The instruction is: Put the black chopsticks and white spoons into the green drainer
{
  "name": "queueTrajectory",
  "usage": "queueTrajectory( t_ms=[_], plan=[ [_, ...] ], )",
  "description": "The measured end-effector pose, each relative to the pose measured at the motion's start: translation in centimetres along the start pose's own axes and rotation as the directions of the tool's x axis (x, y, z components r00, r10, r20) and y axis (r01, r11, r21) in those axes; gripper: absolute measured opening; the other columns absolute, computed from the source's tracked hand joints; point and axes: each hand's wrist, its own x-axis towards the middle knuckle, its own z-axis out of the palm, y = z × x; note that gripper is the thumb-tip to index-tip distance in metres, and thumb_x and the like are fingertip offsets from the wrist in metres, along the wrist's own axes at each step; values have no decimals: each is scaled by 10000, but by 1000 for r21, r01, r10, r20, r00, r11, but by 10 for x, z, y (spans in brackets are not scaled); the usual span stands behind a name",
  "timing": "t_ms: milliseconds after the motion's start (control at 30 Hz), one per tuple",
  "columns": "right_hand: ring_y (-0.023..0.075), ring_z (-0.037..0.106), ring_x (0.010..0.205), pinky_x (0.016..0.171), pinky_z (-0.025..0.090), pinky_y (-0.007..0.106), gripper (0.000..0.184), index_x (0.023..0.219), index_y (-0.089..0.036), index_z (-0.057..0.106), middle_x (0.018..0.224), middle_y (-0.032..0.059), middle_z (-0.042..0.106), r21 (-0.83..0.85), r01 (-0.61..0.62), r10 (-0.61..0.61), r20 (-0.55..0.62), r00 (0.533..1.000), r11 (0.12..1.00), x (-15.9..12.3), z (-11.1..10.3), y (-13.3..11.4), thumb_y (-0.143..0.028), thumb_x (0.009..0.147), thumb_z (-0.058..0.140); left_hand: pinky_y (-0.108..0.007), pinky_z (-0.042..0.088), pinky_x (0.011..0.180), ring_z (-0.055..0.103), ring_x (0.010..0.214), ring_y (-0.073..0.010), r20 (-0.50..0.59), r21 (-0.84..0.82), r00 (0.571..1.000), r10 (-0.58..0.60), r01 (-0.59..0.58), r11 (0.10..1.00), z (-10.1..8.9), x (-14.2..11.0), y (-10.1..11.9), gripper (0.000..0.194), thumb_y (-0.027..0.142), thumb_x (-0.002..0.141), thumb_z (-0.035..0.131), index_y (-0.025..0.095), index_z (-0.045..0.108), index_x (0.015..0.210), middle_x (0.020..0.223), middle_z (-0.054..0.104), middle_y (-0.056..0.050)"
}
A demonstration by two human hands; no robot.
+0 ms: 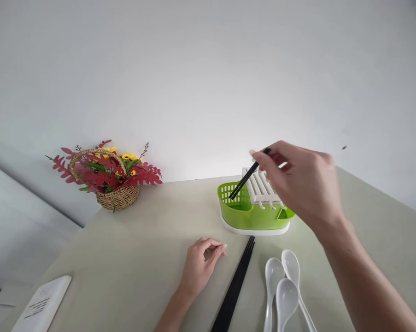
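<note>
Pinched between the thumb and fingers of my right hand [297,177] is a pair of black chopsticks [244,180]. They slant down to the left, and their lower tips are in the left compartment of a green cutlery holder [263,219]. A white slotted rack [262,186] with small hooks tops the holder's middle, partly behind my hand. My left hand [199,263] rests near the table, thumb and fingertips closed together with nothing visible in them. Just right of it lies a bundle of black chopsticks [236,286]. Farther right are three white spoons [286,295], bowls pointing away from me.
A wicker basket [118,198] of red leaves and yellow flowers stands at the back left by the wall [208,92]. A white object with dark printed lines [43,302] lies at the front left edge of the pale table [131,258].
</note>
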Motion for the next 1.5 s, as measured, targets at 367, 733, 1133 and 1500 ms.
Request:
queueTrajectory(
  t_ms=[367, 733, 1133, 1500],
  plan=[
    [167, 594, 639, 641, 395, 308, 369, 709, -223, 617, 689, 24, 717, -119, -42, 91, 443, 892, 992, 50, 55, 39, -479, 961, 532, -262, 512, 764, 687, 770, -170, 23, -59, 999, 38, -37, 998, -4, -5, -1, 312, 396, 986, 557, 220, 724, 790, 794, 767, -6],
    [241, 635, 936, 750, 471, 360, 465, 1217, -169, 588, 1094, 111, 679, -180, -63, 126, 362, 924, 982, 46, 58, 48, -465, 865, 659, -252, 490, 775, 686, 780, -169, 22, -65, 996, 83, -81, 995, -3, -8, -6, 360, 428, 1004, 521, 215, 691, 769, 778, 762, -6],
    [155, 606, 816, 672, 497, 278, 186, 1156, -182, 506, 981, 66, 638, 159, 741, -755, 215, 619, 652, -67, 20, 13, -110, 984, 495, -230, 397, 588, 546, 547, -125, 63, -39, 995, 82, -80, 996, -4, -13, -6, 411, 497, 1011, 460, 201, 671, 818, 607, 637, 22],
    [97, 365, 508, 485, 201, 301, 250, 847, -189, 520, 653, -46, 488, 173, 916, -759, 626, 181, 361, -104, 12, 53, -67, 1014, 378, -352, 431, 861, 578, 829, -200, 179, 255, 951, 253, -293, 921, 1, -23, -1, 279, 481, 879, 684, 216, 614, 826, 855, 629, -20]
  ],
)
